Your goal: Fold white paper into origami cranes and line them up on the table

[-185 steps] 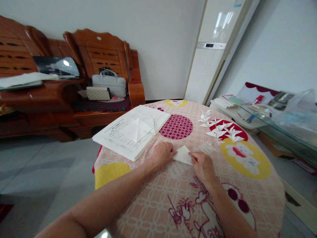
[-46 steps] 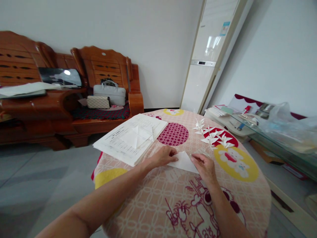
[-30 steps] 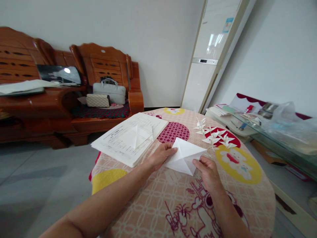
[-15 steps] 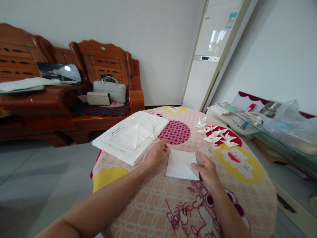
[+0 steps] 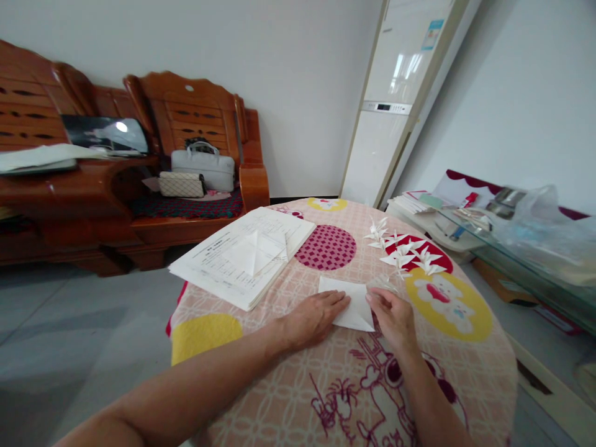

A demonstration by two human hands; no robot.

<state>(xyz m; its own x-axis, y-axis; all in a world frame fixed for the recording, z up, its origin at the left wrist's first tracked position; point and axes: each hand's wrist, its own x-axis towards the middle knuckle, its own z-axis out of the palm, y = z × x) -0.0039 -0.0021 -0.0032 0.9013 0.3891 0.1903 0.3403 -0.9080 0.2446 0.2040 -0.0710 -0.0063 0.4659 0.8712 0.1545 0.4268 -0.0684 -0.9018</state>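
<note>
A square of white paper (image 5: 354, 308) lies on the patterned tablecloth in front of me. My left hand (image 5: 319, 315) rests flat on the paper's left part, fingers stretched out and covering some of it. At the right edge, my right hand (image 5: 393, 313) pinches the paper between thumb and curled fingers. Several folded white paper cranes (image 5: 405, 253) stand just beyond my right hand. To the left, a folded piece of white paper (image 5: 254, 252) sits on a stack of printed sheets (image 5: 218, 273).
The round table's cloth (image 5: 279, 397) hangs over its edge. On the right, a glass-topped stand (image 5: 493, 248) holds papers and a plastic bag (image 5: 535, 217). A wooden chair (image 5: 186, 112) with bags stands behind, near a tall white air conditioner (image 5: 382, 136).
My left hand has moved from the paper's upper left corner onto its surface and flattened. My right hand has closed in a pinch at the right edge.
</note>
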